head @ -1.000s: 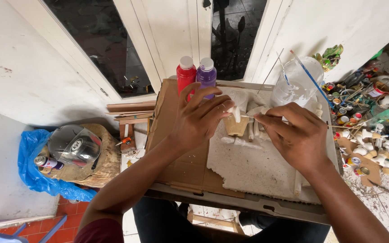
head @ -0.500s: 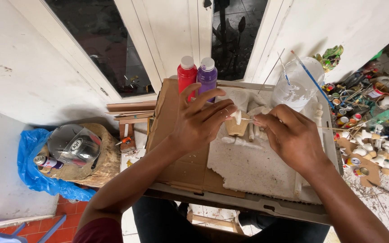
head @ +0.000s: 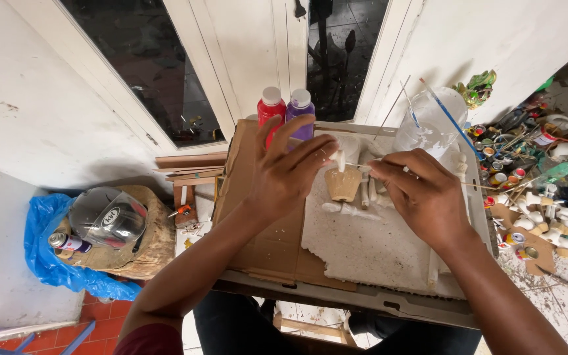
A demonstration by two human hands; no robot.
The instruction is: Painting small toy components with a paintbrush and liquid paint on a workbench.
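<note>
The counter (head: 258,197) is a cardboard-lined tray across the person's lap, with a slab of white foam (head: 369,243) lying on its right half. Behind it stand a red bottle (head: 271,112) and a purple bottle (head: 300,108), and a clear cup (head: 432,121) with brushes in it.

The left hand (head: 284,174) pinches a small white piece (head: 340,160) at its fingertips, just above a tan, cup-shaped lump (head: 343,184) that sits on the foam. The right hand (head: 422,194) is closed around a thin stick (head: 363,165), whose tip points at the white piece.

The white piece looks light, rigid and probably brittle, like plaster or clay; I would judge a gentle pinch at its sides safest. The stick seems thin enough to bend or snap, so it is best held near the working end. The foam is soft and crumbly at its torn edge.

Most of the white piece is covered by the fingers, so its shape is unclear. Whether the stick touches it cannot be told. Several pale rods (head: 369,190) lie beside the lump, half hidden by the right hand. The right hand's grip on the stick is also mostly out of sight.
</note>
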